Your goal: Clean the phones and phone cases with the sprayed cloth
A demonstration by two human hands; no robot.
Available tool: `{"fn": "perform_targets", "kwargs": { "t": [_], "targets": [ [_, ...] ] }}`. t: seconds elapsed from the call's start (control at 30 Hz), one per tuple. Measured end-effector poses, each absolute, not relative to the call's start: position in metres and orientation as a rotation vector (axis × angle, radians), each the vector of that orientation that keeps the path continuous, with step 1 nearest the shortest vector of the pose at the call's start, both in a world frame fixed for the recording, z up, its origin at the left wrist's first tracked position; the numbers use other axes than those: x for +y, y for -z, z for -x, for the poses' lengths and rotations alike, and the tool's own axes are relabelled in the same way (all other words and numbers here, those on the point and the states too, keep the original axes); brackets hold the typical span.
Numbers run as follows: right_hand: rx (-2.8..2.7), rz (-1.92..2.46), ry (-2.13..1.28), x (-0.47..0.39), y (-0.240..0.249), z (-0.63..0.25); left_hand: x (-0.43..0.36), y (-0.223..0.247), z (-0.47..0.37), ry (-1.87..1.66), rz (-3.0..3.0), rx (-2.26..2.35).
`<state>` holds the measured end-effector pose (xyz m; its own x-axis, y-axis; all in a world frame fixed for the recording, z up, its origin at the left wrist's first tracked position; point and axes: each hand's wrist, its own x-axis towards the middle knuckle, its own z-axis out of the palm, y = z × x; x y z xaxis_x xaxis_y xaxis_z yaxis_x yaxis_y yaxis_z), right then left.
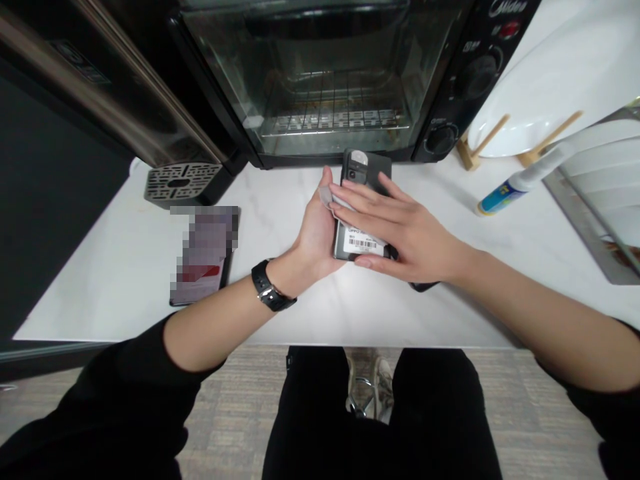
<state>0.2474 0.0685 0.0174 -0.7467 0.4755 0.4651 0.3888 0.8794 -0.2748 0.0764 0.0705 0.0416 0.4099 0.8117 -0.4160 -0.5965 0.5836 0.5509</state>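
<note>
A dark smartphone point(376, 165) lies back side up near the oven's foot, with a white barcode label point(361, 240) stuck on its lower part. My left hand point(318, 230) braces the phone's left edge, thumb raised along its side. Under the fingers of my right hand point(407, 233) is a thin grey cloth point(326, 195), pressed flat against the phone's back. The right fingers cover much of the phone and most of the cloth. A small part of some black thing point(424, 287) shows below my right palm; its kind is hidden.
A toaster oven point(335, 150) stands at the back of the white counter point(280, 200). To the left are a machine with a drip tray point(183, 181) and a second phone point(205, 257), its screen blurred. A spray bottle point(505, 192), a plate rack point(470, 157) and a sink point(583, 223) are right.
</note>
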Motion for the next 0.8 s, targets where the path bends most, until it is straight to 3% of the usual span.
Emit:
{"fn": "perform_targets", "kwargs": {
  "t": [0.33, 0.6, 0.8],
  "targets": [
    [-2.245, 1.147, -0.105, 0.079, -0.012, -0.257, 0.069, -0.038, -0.074, -0.768, -0.356, 0.614],
    [-2.467, 0.600, -0.256, 0.067, -0.020, -0.248, 0.072, -0.039, -0.073, -0.868, -0.356, 0.665],
    [-2.334, 0.958, -0.132, 0.075, -0.020, -0.253, 0.069, -0.047, -0.075, -0.877, -0.352, 0.640]
  ]
}}
